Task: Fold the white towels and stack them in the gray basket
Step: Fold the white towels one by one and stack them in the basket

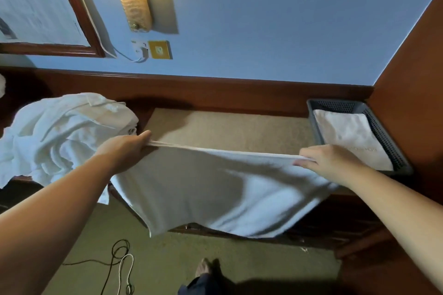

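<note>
Unfolded towel pile (64, 132) is lying at the left end of the table (227, 127), part of it drooping over the front edge. Left hand (124, 148) is pinching one top corner of the white towel (215, 189); fingers curled around the doubled edge. Towel is hanging between the two hands, stretched taut along its top edge, lower part draping over the table front toward the floor. Right hand (328, 160) is pinching the opposite top corner, fingers closed on the cloth. Gray basket (388, 141) is sitting at the far right, one folded towel (352, 136) already inside. Judgement: cloth is light, soft, limp; it will sag unless kept taut, so corner grips suit best.
</note>
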A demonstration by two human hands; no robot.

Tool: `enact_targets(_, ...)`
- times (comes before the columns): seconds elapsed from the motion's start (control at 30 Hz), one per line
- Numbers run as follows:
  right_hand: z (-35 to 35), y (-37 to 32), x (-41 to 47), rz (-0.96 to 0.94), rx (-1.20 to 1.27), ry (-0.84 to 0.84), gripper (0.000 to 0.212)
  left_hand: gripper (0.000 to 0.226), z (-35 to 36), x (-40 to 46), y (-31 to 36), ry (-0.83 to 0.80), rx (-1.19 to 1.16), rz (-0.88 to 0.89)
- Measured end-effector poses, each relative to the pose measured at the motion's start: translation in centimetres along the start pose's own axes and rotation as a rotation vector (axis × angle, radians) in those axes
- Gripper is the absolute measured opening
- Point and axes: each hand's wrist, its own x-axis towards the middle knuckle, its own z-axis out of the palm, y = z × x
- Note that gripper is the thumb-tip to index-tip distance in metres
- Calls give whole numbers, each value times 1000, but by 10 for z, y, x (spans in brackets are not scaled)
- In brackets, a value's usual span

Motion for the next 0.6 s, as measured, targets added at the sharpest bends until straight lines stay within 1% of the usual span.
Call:
enact_targets(0.1, 7, 14, 19, 27, -195, -40, 68, 64, 20, 25, -23, 164, 80, 237)
enact_targets(0.13, 9, 16, 29, 36, -278, -57, 68, 64, 25, 36, -27, 183, 76, 284)
enact_targets(0.2, 14, 17, 52, 46, -405, -87, 66, 51, 36, 61, -33, 234, 73, 361)
enact_targets(0.27, 18, 22, 80, 73, -468, -150, 55, 33, 50, 88, -39, 227, 75, 376)
enact_targets(0.33, 21, 28, 114, 108, -448, -227, 47, 32, 66, 119, -50, 158, 52, 339)
enact_targets(0.43, 30, 42, 166, 129, -400, -319, 34, 45, 84, 170, -70, -27, 18, 233)
enact_targets(0.47, 33, 47, 183, 126, -382, -318, 28, 48, 90, 187, -79, -69, 15, 216)
enact_targets(0.5, 38, 54, 199, 110, -369, -275, 23, 51, 94, 202, -86, -96, 8, 211)
enact_targets(0.53, 42, 61, 216, 82, -363, -201, 21, 54, 99, 217, -92, -124, 9, 212)
enact_targets(0.57, 45, 67, 230, 88, -356, -174, 22, 54, 103, 231, -96, -165, 19, 208)
enact_targets(0.6, 49, 72, 243, 115, -350, -221, 20, 51, 108, 246, -100, -197, 29, 216)
